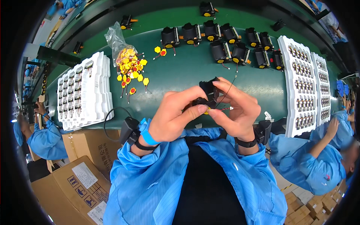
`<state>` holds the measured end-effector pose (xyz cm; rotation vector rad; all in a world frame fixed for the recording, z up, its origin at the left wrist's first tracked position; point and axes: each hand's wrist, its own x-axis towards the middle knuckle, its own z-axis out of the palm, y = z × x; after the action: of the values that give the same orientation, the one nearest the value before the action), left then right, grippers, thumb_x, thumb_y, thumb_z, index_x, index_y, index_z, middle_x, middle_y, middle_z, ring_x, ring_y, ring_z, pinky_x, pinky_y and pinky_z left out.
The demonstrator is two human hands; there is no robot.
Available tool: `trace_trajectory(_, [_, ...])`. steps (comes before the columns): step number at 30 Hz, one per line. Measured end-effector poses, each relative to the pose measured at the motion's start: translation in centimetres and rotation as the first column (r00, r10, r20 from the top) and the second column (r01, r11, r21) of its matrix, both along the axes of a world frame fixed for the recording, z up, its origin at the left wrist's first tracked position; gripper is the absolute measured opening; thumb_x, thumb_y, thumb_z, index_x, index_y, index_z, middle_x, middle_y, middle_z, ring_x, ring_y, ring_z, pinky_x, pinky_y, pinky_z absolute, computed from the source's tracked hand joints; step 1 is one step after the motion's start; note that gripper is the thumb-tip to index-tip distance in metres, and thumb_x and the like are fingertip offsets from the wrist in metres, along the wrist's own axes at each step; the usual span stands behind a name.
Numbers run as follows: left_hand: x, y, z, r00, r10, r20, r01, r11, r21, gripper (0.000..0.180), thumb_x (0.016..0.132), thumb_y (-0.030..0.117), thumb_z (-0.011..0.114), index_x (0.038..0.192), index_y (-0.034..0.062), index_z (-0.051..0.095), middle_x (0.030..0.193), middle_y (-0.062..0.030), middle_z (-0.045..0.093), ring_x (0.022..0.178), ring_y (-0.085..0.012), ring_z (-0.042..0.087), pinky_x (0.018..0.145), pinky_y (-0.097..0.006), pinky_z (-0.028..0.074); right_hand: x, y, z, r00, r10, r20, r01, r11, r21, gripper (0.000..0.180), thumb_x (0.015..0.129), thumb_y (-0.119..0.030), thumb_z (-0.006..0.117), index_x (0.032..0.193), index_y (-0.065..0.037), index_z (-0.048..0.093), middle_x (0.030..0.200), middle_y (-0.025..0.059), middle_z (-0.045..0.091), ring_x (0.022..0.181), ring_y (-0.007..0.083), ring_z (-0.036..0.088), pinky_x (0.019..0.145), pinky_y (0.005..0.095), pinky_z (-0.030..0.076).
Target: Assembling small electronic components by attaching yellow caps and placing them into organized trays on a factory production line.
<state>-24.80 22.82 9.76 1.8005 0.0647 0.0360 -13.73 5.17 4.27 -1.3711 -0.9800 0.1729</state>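
Observation:
Both hands meet over the near edge of the green work surface, around a small black plastic housing (208, 88). My left hand (173, 112) grips its left side, thumb at the lower edge. From the right, my right hand (240, 108) pinches the same housing with thumb and fingers. Between the thumb tips shows a bit of a yellow piece (206, 112), with a thin twisted red-and-dark wire running right from it. A thin dark lead also rises past the right fingers. The fingers hide much of the housing.
A clear plastic bag (117, 39) spills a pile of yellow wired pieces (131, 62) at the left. Several black housings (220, 51) stand at the back right. White trays of small parts flank them, left (101, 80) and right (288, 90). Cardboard boxes (71, 191) and co-workers in blue sit beside me.

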Motion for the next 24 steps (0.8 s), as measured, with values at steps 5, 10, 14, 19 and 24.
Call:
trace_trajectory(5, [1.0,-1.3,-4.6,0.945,-0.275,0.175,0.210,0.924,0.318,0.019,0.096,0.019,0.058,0.106,0.0043,0.049,0.079,-0.0202,0.059,0.076,-0.0427,0.063,0.060,-0.049,0.047,-0.3,-1.6,0.1,0.947,0.086,-0.308,-0.129,0.984,-0.121,0.072,0.074,-0.004,0.083,0.137,0.009,0.051,0.135,0.0202,0.058,0.125,0.0273,0.058,0.105,0.0390,0.047])
trace_trajectory(10, [1.0,-3.6,-6.4,0.935,-0.320,0.156,0.170,0.785,0.595,0.035,0.080,0.004,0.060,0.112,-0.0048,0.049,0.079,-0.0178,0.060,0.075,-0.0400,0.065,0.061,-0.050,0.049,3.3,-4.4,-1.5,0.992,0.081,-0.098,-0.114,0.914,-0.389,0.054,0.062,-0.004,0.078,0.114,0.003,0.063,0.135,0.0251,0.059,0.133,0.0343,0.053,0.113,0.0463,0.037])
trace_trajectory(14, [-2.7,-0.3,-2.2,0.918,-0.080,0.388,-0.230,0.690,0.687,0.034,0.084,0.007,0.063,0.115,-0.0036,0.056,0.079,-0.0148,0.062,0.071,-0.0340,0.065,0.062,-0.045,0.052,4.8,-4.9,-3.5,0.978,0.135,0.156,-0.016,0.802,-0.597,0.044,0.058,0.004,0.074,0.101,-0.002,0.066,0.138,0.0211,0.059,0.141,0.0430,0.043,0.114,0.0501,0.034])
trace_trajectory(19, [-9.2,15.4,2.3,0.777,0.499,0.383,-0.594,0.380,0.709,0.011,0.086,0.006,0.062,0.096,0.0050,0.066,0.063,-0.0138,0.060,0.058,-0.0296,0.061,0.054,-0.038,0.046,4.8,-5.6,-1.6,0.981,0.112,0.156,0.003,0.805,-0.593,0.046,0.063,0.000,0.067,0.109,-0.001,0.066,0.144,0.0220,0.053,0.149,0.0408,0.030,0.118,0.0524,0.026])
trace_trajectory(24, [-9.7,29.4,-1.3,0.801,0.549,0.236,-0.307,0.038,0.951,0.021,0.086,0.010,0.062,0.105,0.0074,0.071,0.088,-0.0229,0.070,0.088,-0.0400,0.068,0.077,-0.051,0.053,4.9,-5.9,0.2,0.984,0.023,0.178,0.047,0.924,-0.380,0.045,0.068,-0.010,0.060,0.111,0.003,0.065,0.138,0.0236,0.057,0.146,0.0454,0.034,0.117,0.0578,0.025])
